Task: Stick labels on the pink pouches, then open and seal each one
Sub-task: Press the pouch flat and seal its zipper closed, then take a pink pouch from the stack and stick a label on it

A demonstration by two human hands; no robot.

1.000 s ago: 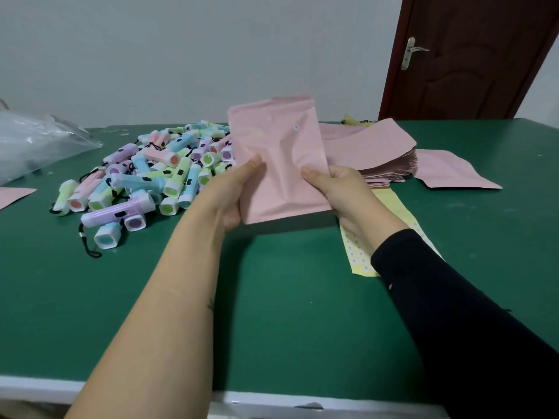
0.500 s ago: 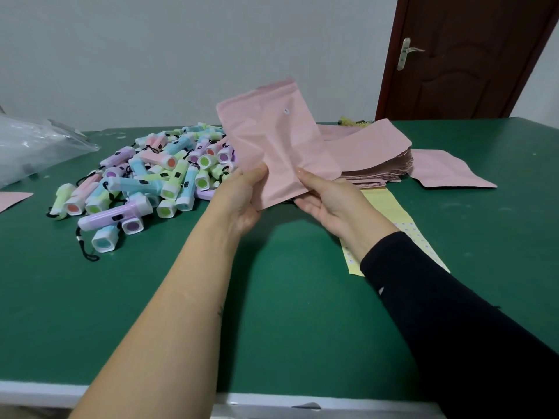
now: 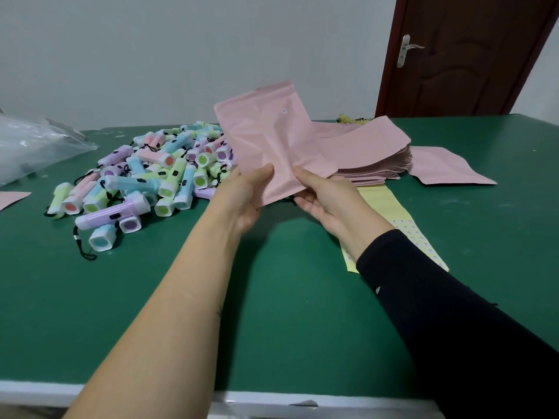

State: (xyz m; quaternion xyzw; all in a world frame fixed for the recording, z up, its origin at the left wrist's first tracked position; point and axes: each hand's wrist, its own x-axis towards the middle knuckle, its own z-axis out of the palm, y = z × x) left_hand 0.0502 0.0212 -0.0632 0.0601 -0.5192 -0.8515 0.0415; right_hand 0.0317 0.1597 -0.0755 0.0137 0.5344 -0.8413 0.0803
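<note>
Presently, at the far left of the green counter (image 3: 287, 297), a clear plastic bag (image 3: 36, 146) lies crumpled. A corner of a loose pink piece (image 3: 12, 198) shows at the frame edge just in front of it.

To the right of the bag sits a pile of small pastel torches (image 3: 157, 176) in pink, blue, green and purple, each with a black wrist cord. The torches lie jumbled, touching and overlapping one another.

Next comes the left hand (image 3: 242, 195), on a bare forearm. It pinches the lower left edge of the pink pouch (image 3: 272, 146). The thumb (image 3: 263, 172) presses on the near face and the fingers are curled behind it.

The pink pouch is held clear above the counter, between the two hands and in front of the torch pile. It stands roughly upright, tilted to the left, with creases across the near face. A small round white spot (image 3: 284, 111) sits near its top edge.

The right hand (image 3: 329, 201), on an arm in a black sleeve (image 3: 453, 328), clamps the lower right part of the same pouch. Its thumb (image 3: 304, 173) lies on the near face and its fingers are curled beneath.

Behind the right hand, a stack of pink pouches (image 3: 372, 158) rests on the counter. A yellow label sheet (image 3: 381, 204) lies in front of the stack, partly covered by the right wrist.

Further right, a single flat pouch (image 3: 447, 167) lies beside the stack. A dark brown door (image 3: 453, 86) with a metal handle (image 3: 405, 51) stands beyond the counter.
</note>
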